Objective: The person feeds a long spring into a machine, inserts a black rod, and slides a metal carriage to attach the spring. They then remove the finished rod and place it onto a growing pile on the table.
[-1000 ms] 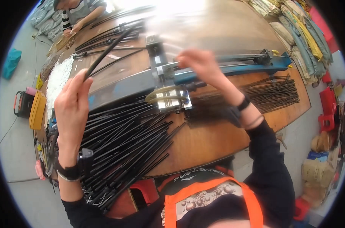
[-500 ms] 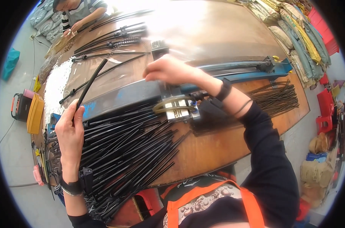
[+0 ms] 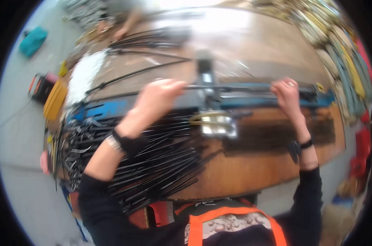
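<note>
Stretched level between my hands is a thin black rod [image 3: 227, 87], blurred by motion. My left hand [image 3: 159, 97] is closed around its left part, just left of the fixture's upright black post [image 3: 205, 74]. Farther right, my right hand [image 3: 286, 97] is closed at the other part of the rod, above the long blue rail [image 3: 323, 99]; the fingers hide the exact grip. Below the rod, a silvery clamp block [image 3: 218, 128] with a yellowish hose loop sits on the bench. Under and beside my left forearm lies a heap of black rods [image 3: 161, 164].
A few joined black rods [image 3: 132, 74] lie at the far left, near a white pile [image 3: 85, 76]. Another person's hand [image 3: 121, 33] is at the far edge. Stacked sacks [image 3: 337, 61] stand at the right, and a yellow box [image 3: 55, 99] is beyond the table's left edge.
My left hand has moved right and the rod it held upright now lies level across the fixture. My right hand has moved right, along the rail. The view has shifted left.
</note>
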A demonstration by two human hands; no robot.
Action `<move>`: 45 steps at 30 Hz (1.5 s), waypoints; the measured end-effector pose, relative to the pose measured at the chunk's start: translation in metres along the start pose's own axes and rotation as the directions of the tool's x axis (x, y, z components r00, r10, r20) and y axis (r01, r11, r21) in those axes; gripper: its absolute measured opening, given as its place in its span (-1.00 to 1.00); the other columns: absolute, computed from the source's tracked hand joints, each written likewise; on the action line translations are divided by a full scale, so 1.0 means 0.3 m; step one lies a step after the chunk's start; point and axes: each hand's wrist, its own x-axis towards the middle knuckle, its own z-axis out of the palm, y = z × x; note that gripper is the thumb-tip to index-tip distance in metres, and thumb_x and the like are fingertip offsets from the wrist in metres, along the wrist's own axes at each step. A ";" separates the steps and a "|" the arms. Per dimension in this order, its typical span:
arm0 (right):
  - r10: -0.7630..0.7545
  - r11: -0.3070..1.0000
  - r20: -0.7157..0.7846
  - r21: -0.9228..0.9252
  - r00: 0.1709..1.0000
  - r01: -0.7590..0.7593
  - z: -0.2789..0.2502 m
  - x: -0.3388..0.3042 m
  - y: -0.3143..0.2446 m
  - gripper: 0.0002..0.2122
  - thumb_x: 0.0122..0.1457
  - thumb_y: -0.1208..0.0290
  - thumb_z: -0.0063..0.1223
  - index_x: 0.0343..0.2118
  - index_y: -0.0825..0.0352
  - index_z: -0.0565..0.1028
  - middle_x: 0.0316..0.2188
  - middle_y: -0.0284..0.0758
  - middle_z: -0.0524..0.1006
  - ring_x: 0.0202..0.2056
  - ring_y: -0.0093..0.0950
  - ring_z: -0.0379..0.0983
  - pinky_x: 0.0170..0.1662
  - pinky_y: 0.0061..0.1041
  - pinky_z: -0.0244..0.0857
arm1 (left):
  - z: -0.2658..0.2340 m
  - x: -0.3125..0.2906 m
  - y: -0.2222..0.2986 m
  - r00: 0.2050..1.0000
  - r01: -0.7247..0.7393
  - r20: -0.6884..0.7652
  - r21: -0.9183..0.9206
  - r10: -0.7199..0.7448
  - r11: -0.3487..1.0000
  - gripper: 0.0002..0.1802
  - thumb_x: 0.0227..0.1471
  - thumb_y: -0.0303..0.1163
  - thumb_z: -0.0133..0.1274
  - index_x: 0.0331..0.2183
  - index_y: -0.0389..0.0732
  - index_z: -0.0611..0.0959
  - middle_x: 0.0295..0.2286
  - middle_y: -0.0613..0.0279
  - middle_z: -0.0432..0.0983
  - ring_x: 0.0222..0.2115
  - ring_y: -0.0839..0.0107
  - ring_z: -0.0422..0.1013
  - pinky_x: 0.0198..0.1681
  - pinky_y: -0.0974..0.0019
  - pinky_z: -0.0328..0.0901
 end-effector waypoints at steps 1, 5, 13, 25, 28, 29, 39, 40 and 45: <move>-0.025 0.999 -0.008 -0.028 1.000 0.025 -0.001 -0.008 0.004 -0.99 0.10 0.52 0.10 -0.43 0.30 0.51 -0.45 -0.31 0.54 -0.26 -0.27 0.41 -0.04 -0.33 0.18 | 0.042 0.024 -0.008 0.999 0.023 0.046 -0.054 -0.020 0.998 -0.89 0.06 -0.45 0.04 -0.31 -0.19 0.57 -0.51 0.03 0.49 -0.44 0.04 0.46 -0.40 0.06 0.35; 0.055 0.998 0.032 0.040 0.998 -0.056 -0.032 -0.009 0.005 -0.94 0.17 0.50 0.06 -0.43 0.33 0.47 -0.48 -0.29 0.49 -0.31 -0.28 0.37 -0.08 -0.35 0.18 | 0.077 0.060 0.004 0.994 0.100 0.036 -0.012 -0.099 0.995 -0.86 0.12 -0.34 0.04 -0.38 -0.20 0.54 -0.51 0.04 0.49 -0.45 0.01 0.46 -0.39 0.05 0.35; 0.128 0.980 0.024 0.149 0.991 -0.130 0.024 0.011 -0.033 -0.92 0.16 0.48 0.09 -0.44 0.33 0.47 -0.53 -0.29 0.45 -0.37 -0.30 0.34 -0.15 -0.40 0.18 | 0.104 0.033 0.000 0.988 0.147 -0.018 -0.132 -0.151 0.980 -0.78 0.11 -0.28 0.09 -0.45 -0.22 0.56 -0.52 0.06 0.48 -0.46 0.02 0.45 -0.39 0.08 0.34; 0.072 0.997 -0.124 0.019 0.990 -0.070 0.021 -0.022 -0.064 -0.82 0.08 0.58 0.13 -0.23 0.31 0.57 -0.33 -0.27 0.59 -0.12 -0.23 0.47 -0.02 -0.33 0.24 | 0.165 0.052 -0.014 0.994 0.097 -0.051 -0.073 -0.101 0.993 -0.81 0.11 -0.31 0.07 -0.48 -0.19 0.57 -0.54 0.04 0.51 -0.49 0.01 0.46 -0.45 0.05 0.34; -0.066 0.997 -0.138 0.026 0.988 0.070 -0.007 -0.022 -0.224 -0.72 0.02 0.56 0.18 -0.14 0.32 0.56 -0.30 -0.32 0.60 -0.11 -0.25 0.47 0.00 -0.34 0.20 | 0.172 0.040 -0.012 0.984 0.179 -0.034 0.058 -0.177 0.982 -0.78 0.14 -0.28 0.02 -0.49 -0.16 0.51 -0.56 0.06 0.52 -0.50 0.01 0.48 -0.48 0.03 0.34; -0.104 0.992 -0.138 0.059 0.985 0.113 -0.014 -0.047 -0.249 -0.70 0.00 0.55 0.20 -0.14 0.32 0.55 -0.32 -0.32 0.59 -0.15 -0.27 0.48 -0.02 -0.33 0.19 | 0.164 0.055 -0.008 0.989 0.150 -0.018 0.036 -0.150 0.988 -0.78 0.14 -0.28 0.02 -0.49 -0.16 0.51 -0.56 0.06 0.52 -0.50 0.01 0.48 -0.48 0.03 0.34; 0.080 0.946 0.051 0.310 0.996 -0.092 0.016 -0.147 -0.308 -0.73 0.03 0.53 0.19 -0.15 0.33 0.54 -0.39 -0.28 0.54 -0.31 -0.30 0.42 -0.19 -0.33 0.21 | 0.164 0.037 0.012 0.977 0.207 0.046 0.057 -0.210 0.977 -0.77 0.17 -0.26 -0.01 -0.46 -0.16 0.45 -0.55 0.06 0.49 -0.49 -0.04 0.44 -0.48 0.02 0.28; 0.088 0.916 0.085 0.384 0.992 -0.114 0.041 -0.136 -0.309 -0.74 0.04 0.53 0.18 -0.15 0.34 0.53 -0.39 -0.26 0.54 -0.31 -0.28 0.43 -0.20 -0.34 0.22 | 0.163 0.039 0.014 0.976 0.209 0.046 0.054 -0.211 0.976 -0.77 0.17 -0.26 -0.01 -0.46 -0.16 0.45 -0.55 0.06 0.49 -0.49 -0.04 0.44 -0.48 0.02 0.28; 0.181 0.790 0.140 0.569 0.974 -0.228 0.093 -0.175 -0.304 -0.79 0.10 0.52 0.15 -0.18 0.36 0.51 -0.38 -0.20 0.51 -0.29 -0.20 0.42 -0.21 -0.38 0.28 | 0.183 0.042 0.001 0.987 0.157 0.001 0.113 -0.158 0.981 -0.80 0.17 -0.29 -0.01 -0.46 -0.15 0.46 -0.53 0.09 0.51 -0.48 0.00 0.45 -0.46 0.03 0.29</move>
